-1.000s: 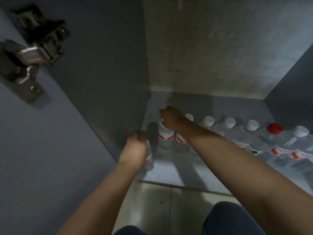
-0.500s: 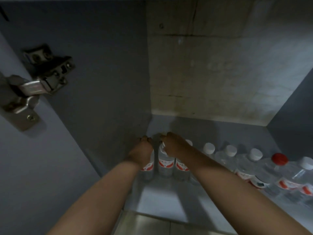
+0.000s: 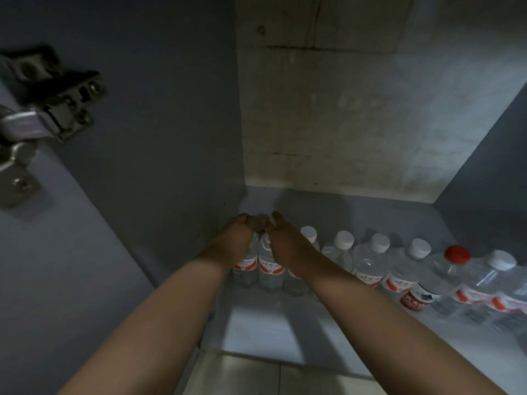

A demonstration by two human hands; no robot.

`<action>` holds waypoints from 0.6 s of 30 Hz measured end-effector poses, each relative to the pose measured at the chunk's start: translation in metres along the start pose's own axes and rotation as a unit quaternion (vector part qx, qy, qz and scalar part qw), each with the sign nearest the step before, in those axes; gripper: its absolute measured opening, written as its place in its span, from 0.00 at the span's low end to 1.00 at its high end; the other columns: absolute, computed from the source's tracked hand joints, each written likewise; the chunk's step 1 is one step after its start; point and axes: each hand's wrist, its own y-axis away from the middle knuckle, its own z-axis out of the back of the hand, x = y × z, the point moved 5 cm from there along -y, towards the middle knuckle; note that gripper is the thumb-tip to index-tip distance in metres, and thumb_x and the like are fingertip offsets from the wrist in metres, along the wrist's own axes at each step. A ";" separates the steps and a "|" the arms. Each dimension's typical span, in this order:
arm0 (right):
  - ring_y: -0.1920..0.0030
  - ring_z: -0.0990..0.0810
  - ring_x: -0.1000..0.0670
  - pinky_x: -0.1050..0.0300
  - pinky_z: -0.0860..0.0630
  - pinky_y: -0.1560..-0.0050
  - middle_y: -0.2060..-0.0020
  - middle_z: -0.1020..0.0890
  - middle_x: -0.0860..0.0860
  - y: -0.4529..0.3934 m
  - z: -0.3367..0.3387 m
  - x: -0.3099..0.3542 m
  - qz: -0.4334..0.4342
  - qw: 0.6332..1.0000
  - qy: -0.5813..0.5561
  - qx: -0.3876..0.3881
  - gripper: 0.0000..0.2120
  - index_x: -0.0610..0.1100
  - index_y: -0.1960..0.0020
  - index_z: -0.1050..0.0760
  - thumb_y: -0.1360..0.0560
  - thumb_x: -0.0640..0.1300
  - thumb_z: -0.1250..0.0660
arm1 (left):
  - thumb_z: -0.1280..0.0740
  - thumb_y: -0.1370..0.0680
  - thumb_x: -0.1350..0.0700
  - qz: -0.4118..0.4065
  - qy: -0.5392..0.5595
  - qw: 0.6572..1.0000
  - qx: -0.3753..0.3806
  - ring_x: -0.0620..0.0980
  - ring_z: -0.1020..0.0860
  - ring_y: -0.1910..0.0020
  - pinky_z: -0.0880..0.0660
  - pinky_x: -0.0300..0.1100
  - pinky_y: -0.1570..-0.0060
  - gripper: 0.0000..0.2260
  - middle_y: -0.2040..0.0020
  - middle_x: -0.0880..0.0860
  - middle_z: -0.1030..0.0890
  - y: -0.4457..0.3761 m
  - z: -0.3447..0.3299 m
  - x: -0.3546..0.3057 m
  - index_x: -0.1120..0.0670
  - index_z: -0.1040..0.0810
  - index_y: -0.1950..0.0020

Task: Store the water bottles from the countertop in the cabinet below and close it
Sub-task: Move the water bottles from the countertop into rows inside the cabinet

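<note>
Both my arms reach into the open grey cabinet (image 3: 356,332). My left hand (image 3: 236,238) is wrapped over the top of a clear water bottle (image 3: 243,266) with a red-and-white label, standing against the left wall. My right hand (image 3: 282,240) covers the top of the bottle beside it (image 3: 269,269). To the right a row of several upright bottles runs along the shelf, most with white caps (image 3: 343,239), one with a red cap (image 3: 457,254). The caps of the two held bottles are hidden under my hands.
The cabinet's left side wall (image 3: 171,138) and rough pale back wall (image 3: 342,124) close in the space. A metal hinge (image 3: 48,104) sits on the open door at the left. Bare shelf floor lies in front of the bottles, with tiled floor (image 3: 256,374) below.
My left hand has carried its bottle from the shelf's front edge back against the left wall, beside the bottle under my right hand. The camera has moved closer into the cabinet.
</note>
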 end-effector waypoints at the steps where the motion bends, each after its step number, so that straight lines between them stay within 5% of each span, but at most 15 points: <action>1: 0.23 0.49 0.41 0.52 0.49 0.23 0.23 0.53 0.39 0.002 0.002 0.000 0.000 1.000 -0.002 -0.008 0.30 0.42 0.23 0.56 0.20 0.35 0.44 | 0.42 0.20 0.60 0.003 -0.008 1.000 0.004 0.54 0.39 0.26 0.44 0.38 0.27 0.26 0.25 0.59 0.40 0.000 -0.001 0.001 0.60 0.47 0.24; 5: 0.23 0.52 0.44 0.56 0.52 0.24 0.23 0.52 0.42 0.010 0.005 0.000 0.015 0.999 0.017 -0.039 0.29 0.40 0.23 0.54 0.20 0.34 0.46 | 0.44 0.20 0.60 0.036 -0.053 0.998 0.024 0.58 0.48 0.23 0.48 0.45 0.23 0.29 0.22 0.62 0.51 0.005 -0.002 0.007 0.59 0.55 0.23; 14: 0.23 0.49 0.42 0.50 0.44 0.25 0.24 0.48 0.39 0.044 0.018 0.012 -0.051 0.996 0.055 -0.045 0.26 0.39 0.24 0.49 0.20 0.38 0.47 | 0.49 0.18 0.59 0.124 -0.055 0.990 0.047 0.58 0.48 0.23 0.45 0.49 0.25 0.23 0.22 0.58 0.47 0.077 0.005 0.007 0.56 0.49 0.23; 16: 0.26 0.40 0.39 0.49 0.37 0.28 0.26 0.41 0.36 0.063 0.027 0.025 -0.041 0.995 0.086 -0.025 0.26 0.38 0.25 0.43 0.21 0.38 0.41 | 0.49 0.18 0.58 0.120 -0.066 0.987 0.087 0.60 0.48 0.23 0.45 0.51 0.25 0.22 0.22 0.57 0.46 0.099 0.014 -0.002 0.52 0.46 0.23; 18: 0.41 0.21 0.35 0.47 0.21 0.45 0.39 0.23 0.31 0.091 0.045 0.039 -0.036 0.994 0.101 -0.033 0.29 0.36 0.37 0.25 0.37 0.39 0.23 | 0.48 0.19 0.58 0.112 -0.058 0.984 0.124 0.61 0.51 0.23 0.49 0.53 0.25 0.23 0.22 0.55 0.47 0.126 0.028 -0.018 0.50 0.46 0.23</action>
